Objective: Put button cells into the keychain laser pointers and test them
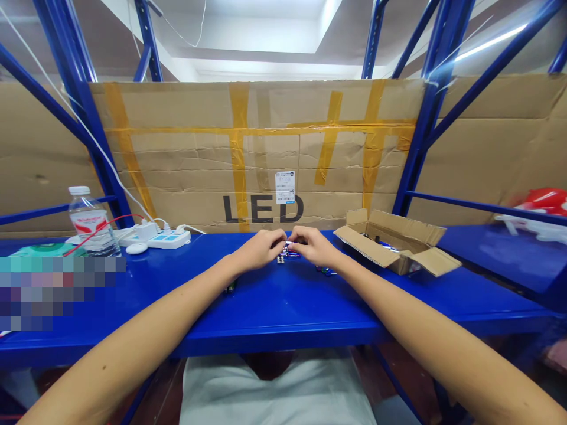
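Observation:
My left hand point(261, 248) and my right hand point(312, 245) meet over the middle of the blue shelf point(283, 307), fingers curled and pinched together. Between the fingertips is a small metallic part point(287, 245), too small to name. Just below the fingers a cluster of small silver and blue pieces point(283, 258) lies on the shelf. Another few small blue-green pieces point(325, 271) lie under my right wrist, and one dark piece point(230, 288) shows beside my left forearm.
An open cardboard box point(398, 242) holding small parts sits right of my hands. A water bottle point(91, 227), a white power strip point(166, 238) and a white mouse point(136, 248) stand at the left. A taped cardboard wall point(266, 153) marked LED backs the shelf. Red and white plastic point(543, 209) lies far right.

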`<state>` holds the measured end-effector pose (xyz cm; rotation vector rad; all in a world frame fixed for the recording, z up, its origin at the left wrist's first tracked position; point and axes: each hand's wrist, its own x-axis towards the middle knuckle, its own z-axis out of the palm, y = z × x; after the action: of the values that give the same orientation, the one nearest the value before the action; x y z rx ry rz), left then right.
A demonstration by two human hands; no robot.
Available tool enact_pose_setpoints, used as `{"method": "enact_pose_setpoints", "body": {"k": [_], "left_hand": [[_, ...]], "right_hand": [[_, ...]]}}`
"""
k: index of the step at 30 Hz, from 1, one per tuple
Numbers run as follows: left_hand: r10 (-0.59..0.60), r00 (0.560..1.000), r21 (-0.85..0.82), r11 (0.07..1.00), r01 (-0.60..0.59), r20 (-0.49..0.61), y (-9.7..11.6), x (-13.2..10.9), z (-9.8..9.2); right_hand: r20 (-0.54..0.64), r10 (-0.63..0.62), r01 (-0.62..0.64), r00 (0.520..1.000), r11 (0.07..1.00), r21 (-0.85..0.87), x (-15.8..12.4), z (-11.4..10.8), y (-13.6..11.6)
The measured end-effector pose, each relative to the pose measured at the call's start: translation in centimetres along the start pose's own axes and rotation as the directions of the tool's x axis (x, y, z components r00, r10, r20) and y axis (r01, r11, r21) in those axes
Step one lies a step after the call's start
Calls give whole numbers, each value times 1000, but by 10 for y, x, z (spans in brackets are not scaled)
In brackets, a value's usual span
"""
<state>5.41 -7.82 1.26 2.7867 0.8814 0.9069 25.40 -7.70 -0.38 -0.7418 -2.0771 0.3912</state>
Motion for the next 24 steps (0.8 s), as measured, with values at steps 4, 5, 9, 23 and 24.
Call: {"method": "enact_pose_setpoints", "body": {"k": [4, 5, 9, 23, 24], "left_hand": [[30, 999, 61, 998, -31, 10, -1, 0, 1], [33, 999, 69, 997, -34, 10, -1, 0, 2], [38, 999, 88, 995, -39, 8, -2, 0, 2], [54, 998, 156, 986, -58, 28, 0, 0, 3], [52, 998, 156, 986, -56, 30, 0, 0, 3]], "right_hand": [[68, 103, -109, 992, 989, 100, 0, 0, 0], [79, 118, -127, 990, 985, 116, 0, -1, -1], [105, 155, -169, 982, 977, 132, 1, -2, -3], [197, 226, -248, 954, 964, 96, 0, -3, -4], [203, 235, -259, 951, 960, 102, 1, -3, -4]]}}
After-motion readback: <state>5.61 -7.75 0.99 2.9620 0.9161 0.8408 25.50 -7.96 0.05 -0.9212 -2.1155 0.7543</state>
